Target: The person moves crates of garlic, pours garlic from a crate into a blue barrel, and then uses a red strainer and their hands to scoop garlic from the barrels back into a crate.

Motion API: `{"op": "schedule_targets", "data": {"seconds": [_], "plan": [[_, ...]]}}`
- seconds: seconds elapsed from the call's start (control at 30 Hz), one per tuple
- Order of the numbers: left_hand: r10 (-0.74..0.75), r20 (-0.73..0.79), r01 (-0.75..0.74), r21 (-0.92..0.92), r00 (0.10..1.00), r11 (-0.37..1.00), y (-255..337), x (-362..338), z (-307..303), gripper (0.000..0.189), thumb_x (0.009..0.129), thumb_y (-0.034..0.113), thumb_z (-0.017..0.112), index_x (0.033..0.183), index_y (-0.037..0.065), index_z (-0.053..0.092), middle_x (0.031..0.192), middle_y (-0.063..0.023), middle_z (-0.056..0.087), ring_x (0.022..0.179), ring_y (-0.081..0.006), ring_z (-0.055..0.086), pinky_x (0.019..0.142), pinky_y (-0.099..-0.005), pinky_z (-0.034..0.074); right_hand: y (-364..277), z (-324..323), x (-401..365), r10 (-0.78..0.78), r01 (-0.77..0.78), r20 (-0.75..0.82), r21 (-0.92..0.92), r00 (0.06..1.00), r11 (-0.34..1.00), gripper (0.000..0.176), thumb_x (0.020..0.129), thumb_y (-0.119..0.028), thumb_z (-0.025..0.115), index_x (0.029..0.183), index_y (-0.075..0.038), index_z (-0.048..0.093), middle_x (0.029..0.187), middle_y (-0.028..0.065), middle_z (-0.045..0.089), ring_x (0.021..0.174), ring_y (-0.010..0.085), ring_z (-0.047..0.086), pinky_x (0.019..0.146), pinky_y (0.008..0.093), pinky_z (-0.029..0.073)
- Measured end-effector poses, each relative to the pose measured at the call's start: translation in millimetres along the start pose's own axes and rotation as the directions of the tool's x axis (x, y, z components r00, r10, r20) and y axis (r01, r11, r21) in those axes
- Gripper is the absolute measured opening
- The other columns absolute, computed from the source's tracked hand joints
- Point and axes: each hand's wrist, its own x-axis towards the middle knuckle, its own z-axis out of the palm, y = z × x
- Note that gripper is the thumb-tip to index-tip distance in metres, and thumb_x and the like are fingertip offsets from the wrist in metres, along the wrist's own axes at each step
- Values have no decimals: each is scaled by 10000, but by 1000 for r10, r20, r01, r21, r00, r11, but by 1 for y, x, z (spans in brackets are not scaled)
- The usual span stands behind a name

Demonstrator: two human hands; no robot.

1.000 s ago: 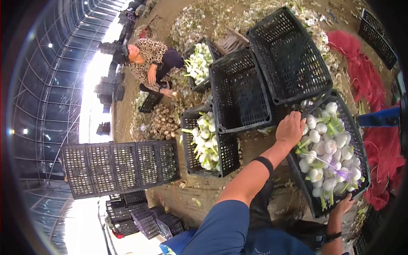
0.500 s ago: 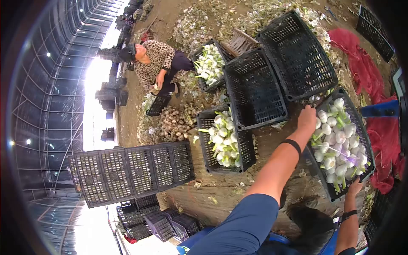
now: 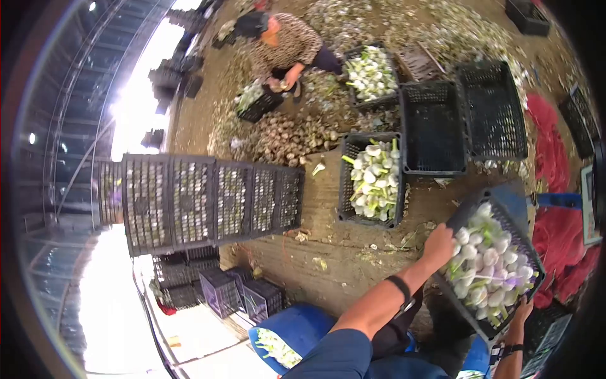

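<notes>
A black plastic crate [image 3: 522, 235] full of white garlic bulbs [image 3: 489, 268] with short green stems is between my two hands, at the lower right. My left hand [image 3: 439, 245] grips its near-left rim, fingers curled over the edge. At the opposite end, my right hand [image 3: 523, 309] holds the lower right rim, its fingers partly hidden by the crate. The crate looks tilted and appears to be off the ground. Behind its far corner a flat blue plate [image 3: 510, 197] shows, beside a blue post [image 3: 558, 201].
Another garlic crate [image 3: 398, 215] stands on the floor beside two black crates [image 3: 435, 167]. A stack of filled crates [image 3: 208, 237] is at left. One person [image 3: 287, 47] handles garlic near a bulb pile [image 3: 284, 139]. Red netting [image 3: 552, 145] lies at right; a blue barrel [image 3: 309, 325] stands below.
The garlic crate in my hands has moved toward me, uncovering part of the blue plate. My view has shifted, and a blue barrel now shows at the bottom.
</notes>
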Motion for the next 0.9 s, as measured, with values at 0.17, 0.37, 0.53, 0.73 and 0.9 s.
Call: {"op": "schedule_targets", "data": {"seconds": [0.17, 0.37, 0.53, 0.73, 0.9], "plan": [[-271, -55, 266, -82, 961, 960, -50, -118, -77, 154, 795, 102, 614, 906, -5, 614, 1002, -225, 584, 937, -422, 593, 802, -510, 486, -95, 25, -33, -162, 166, 137, -19, 977, 986, 348, 887, -13, 533, 1228, 55, 547, 1090, 99, 629, 945, 193, 587, 871, 329, 461], [-445, -226, 415, -170, 866, 894, -86, -245, -150, 261, 775, 152, 637, 984, -5, 631, 1040, -244, 598, 983, -425, 591, 836, -488, 492, -194, 106, -82, -323, 264, 374, 202, 869, 943, 264, 859, 5, 536, 1118, 13, 585, 957, 44, 623, 801, 144, 584, 721, 295, 482], [-530, -392, 470, -244, 752, 848, -124, -330, -188, 278, 771, 222, 652, 946, 7, 634, 968, -240, 611, 925, -443, 596, 785, -520, 473, -260, 183, -130, -493, 484, 457, 146, 741, 863, 220, 807, -4, 573, 1025, 25, 589, 871, 50, 634, 771, 162, 580, 718, 331, 491], [-727, -379, 579, -440, 573, 686, -188, -410, -210, 362, 748, 325, 684, 921, 8, 660, 925, -233, 657, 920, -426, 623, 788, -496, 490, -353, 270, -232, -543, 667, 601, 22, 587, 745, 259, 737, -92, 603, 969, 22, 619, 851, 143, 656, 780, 248, 614, 735, 385, 482], [-810, -248, 647, -498, 532, 577, -259, -466, -212, 438, 720, 360, 696, 965, -1, 650, 949, -242, 667, 930, -431, 634, 819, -496, 500, -424, 339, -344, -541, 828, 669, -210, 509, 519, 277, 764, -147, 598, 1000, -4, 627, 887, 196, 662, 859, 344, 639, 793, 426, 479]]}}
